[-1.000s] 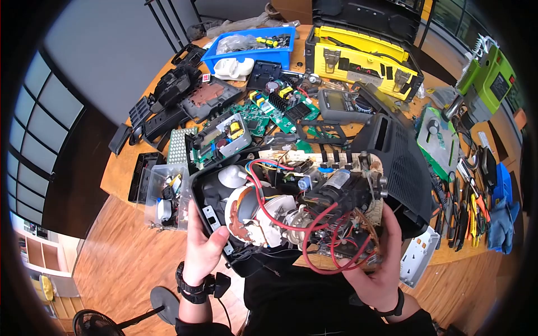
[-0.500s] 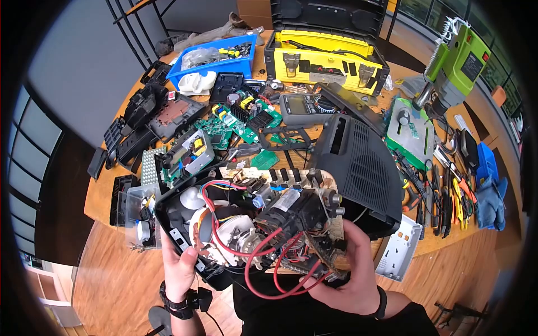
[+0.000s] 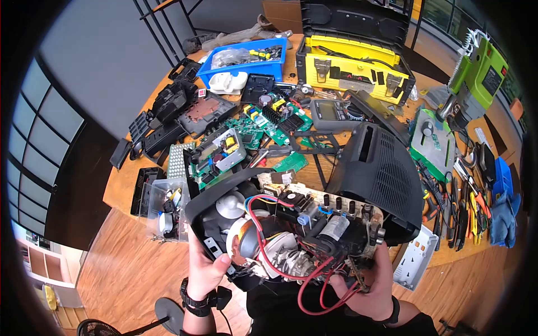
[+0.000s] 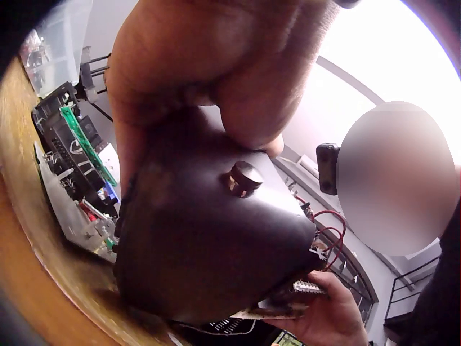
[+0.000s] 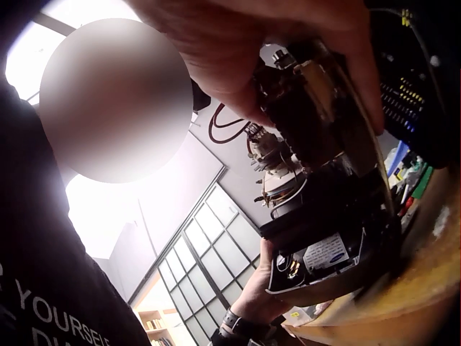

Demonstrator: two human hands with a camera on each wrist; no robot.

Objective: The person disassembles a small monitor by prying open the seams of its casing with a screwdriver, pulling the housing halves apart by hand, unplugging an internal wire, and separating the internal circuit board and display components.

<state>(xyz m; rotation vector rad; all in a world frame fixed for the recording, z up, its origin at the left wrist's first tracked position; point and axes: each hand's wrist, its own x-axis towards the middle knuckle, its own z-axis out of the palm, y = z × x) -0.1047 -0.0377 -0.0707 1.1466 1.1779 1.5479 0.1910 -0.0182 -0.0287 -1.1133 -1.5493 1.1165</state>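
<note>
An opened device with a black housing (image 3: 208, 197), a picture tube with copper coil (image 3: 245, 242) and red wires is held over the table's front edge. My left hand (image 3: 205, 267) grips the housing's left side, thumb on the front rim. At the right end, my right hand (image 3: 374, 287) grips the circuit board (image 3: 336, 201) and parts on it. The left wrist view shows the dark shell (image 4: 209, 223) with a round knob (image 4: 245, 179) under the left hand (image 4: 209, 58). In the right wrist view the right hand (image 5: 288, 43) spans the board's end.
Behind the device stands a black vented cover (image 3: 381, 173). Green circuit boards (image 3: 280, 120), a multimeter (image 3: 336, 112), a blue bin (image 3: 241, 70) and a yellow toolbox (image 3: 358, 70) lie farther back. At right are a green drill press (image 3: 476, 84) and hand tools (image 3: 465, 207).
The device has tilted, with its housing's rear rim raised and more of the board's components showing. Both hands keep hold of it. The head view has swung left, then back right.
</note>
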